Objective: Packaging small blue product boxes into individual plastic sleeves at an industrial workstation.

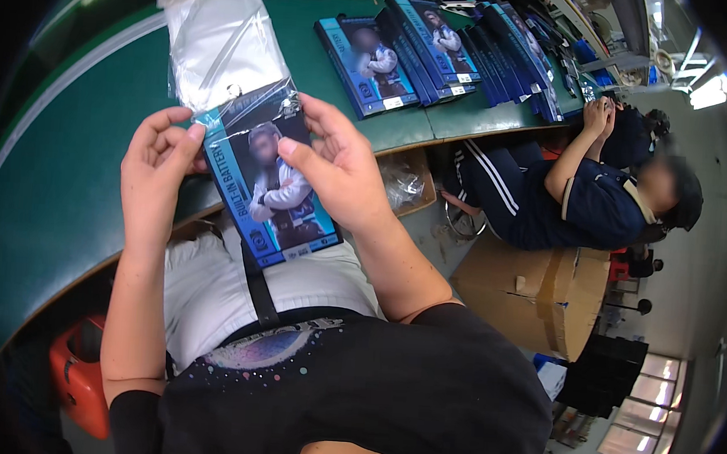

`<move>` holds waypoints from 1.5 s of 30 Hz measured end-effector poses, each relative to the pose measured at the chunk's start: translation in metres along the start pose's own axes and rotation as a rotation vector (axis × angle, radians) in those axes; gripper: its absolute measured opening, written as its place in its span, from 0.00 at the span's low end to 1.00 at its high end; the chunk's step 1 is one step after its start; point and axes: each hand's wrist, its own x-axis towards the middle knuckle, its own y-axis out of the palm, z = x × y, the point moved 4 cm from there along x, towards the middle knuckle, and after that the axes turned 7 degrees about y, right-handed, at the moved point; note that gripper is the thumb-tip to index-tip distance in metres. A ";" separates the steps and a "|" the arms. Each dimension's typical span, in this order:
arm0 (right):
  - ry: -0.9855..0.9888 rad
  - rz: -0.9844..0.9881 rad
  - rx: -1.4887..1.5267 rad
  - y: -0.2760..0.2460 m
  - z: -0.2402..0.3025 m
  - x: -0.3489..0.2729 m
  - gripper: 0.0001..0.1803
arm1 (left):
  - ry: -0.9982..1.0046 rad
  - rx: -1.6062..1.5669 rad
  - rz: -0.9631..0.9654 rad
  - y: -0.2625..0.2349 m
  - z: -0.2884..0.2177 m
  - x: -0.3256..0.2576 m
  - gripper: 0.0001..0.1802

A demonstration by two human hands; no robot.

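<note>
A flat blue and black printed box (278,190) is tilted above my lap at the table's edge. My right hand (338,163) is closed on its right side, thumb across the front and fingers behind. Clear film from a plastic bag (259,102) covers the box's upper end with shiny creases. At the upper left corner my left hand (158,160) is closed, thumb and fingers pinching the film's edge beside the box; the exact grip is partly hidden. Just beyond lies a pile of clear plastic bags (225,40) on the green table.
Several similar boxes (369,65) lie in overlapping rows on the green table (60,150) to the far right. A seated co-worker (598,196) is at the right, near a large cardboard carton (530,291). A red stool (80,376) stands at the lower left.
</note>
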 end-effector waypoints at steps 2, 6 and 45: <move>0.018 -0.006 0.017 -0.001 -0.004 0.003 0.24 | -0.120 -0.022 0.002 -0.002 0.011 0.003 0.16; 0.182 -0.042 0.138 0.000 -0.016 0.004 0.13 | -0.393 -0.403 0.122 0.005 0.018 -0.005 0.17; -0.062 0.317 -0.298 0.035 0.012 -0.013 0.41 | -0.258 -0.960 0.082 -0.005 -0.012 -0.001 0.21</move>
